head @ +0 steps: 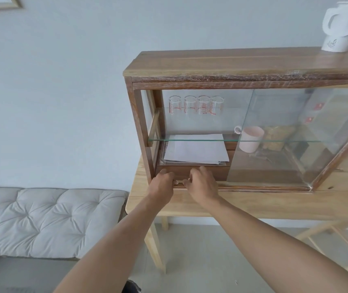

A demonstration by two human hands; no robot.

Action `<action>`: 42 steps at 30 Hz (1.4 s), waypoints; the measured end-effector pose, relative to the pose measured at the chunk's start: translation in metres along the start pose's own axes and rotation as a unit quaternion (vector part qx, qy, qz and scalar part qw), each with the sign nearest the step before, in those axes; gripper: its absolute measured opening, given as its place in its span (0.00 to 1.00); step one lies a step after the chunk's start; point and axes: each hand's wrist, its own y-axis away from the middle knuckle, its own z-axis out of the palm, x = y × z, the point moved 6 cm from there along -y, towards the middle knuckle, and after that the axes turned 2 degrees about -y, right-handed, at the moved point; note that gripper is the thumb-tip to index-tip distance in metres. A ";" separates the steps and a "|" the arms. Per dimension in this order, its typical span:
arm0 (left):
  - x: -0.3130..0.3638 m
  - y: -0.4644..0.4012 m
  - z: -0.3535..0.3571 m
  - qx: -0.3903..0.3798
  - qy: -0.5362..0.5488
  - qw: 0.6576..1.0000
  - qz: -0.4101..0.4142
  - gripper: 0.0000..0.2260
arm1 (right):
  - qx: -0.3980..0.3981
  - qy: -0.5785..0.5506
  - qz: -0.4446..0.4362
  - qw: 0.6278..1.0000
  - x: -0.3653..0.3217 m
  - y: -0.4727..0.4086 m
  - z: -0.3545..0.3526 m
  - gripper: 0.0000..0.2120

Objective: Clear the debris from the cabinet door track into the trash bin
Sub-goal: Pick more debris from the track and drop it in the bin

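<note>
A small wooden cabinet (232, 75) with sliding glass doors stands on a light wooden table (253, 204). Its left side is open; the glass door (285, 140) is slid to the right. Both my hands rest at the bottom door track (253, 188) at the cabinet's front left. My left hand (162, 183) has its fingers curled down onto the track. My right hand (200, 182) sits just beside it, fingertips bent toward the same spot. Between the fingertips a tiny pale bit shows; I cannot tell whether either hand holds it. No trash bin is in view.
Inside the cabinet are several measuring glasses (196, 104), a glass shelf (190, 140), a stack of papers (196, 149) and a pink mug (250, 138). A white kettle (337, 26) stands on top. A grey tufted bench (42, 220) sits at the left.
</note>
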 end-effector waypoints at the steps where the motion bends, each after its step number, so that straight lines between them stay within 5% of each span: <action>1: 0.000 0.000 0.001 -0.002 -0.008 1.000 0.007 0.07 | -0.001 0.003 -0.002 1.000 -0.001 0.000 0.000 0.13; 8: 0.006 -0.002 0.002 -0.030 -0.074 0.993 0.087 0.14 | -0.042 -0.001 -0.025 0.999 -0.005 -0.008 -0.001 0.06; 23: -0.049 0.067 -0.026 0.062 0.067 0.996 0.016 0.09 | -0.022 -0.254 0.048 0.966 -0.008 0.032 0.004 0.06; 32: -0.157 0.153 -0.041 0.091 0.097 0.984 -0.120 0.08 | -0.118 -0.258 -0.008 0.959 -0.092 0.086 0.072 0.04; 42: -0.267 0.263 0.015 0.060 0.166 0.928 -0.328 0.10 | -0.251 -0.204 -0.060 0.944 -0.152 0.136 0.200 0.06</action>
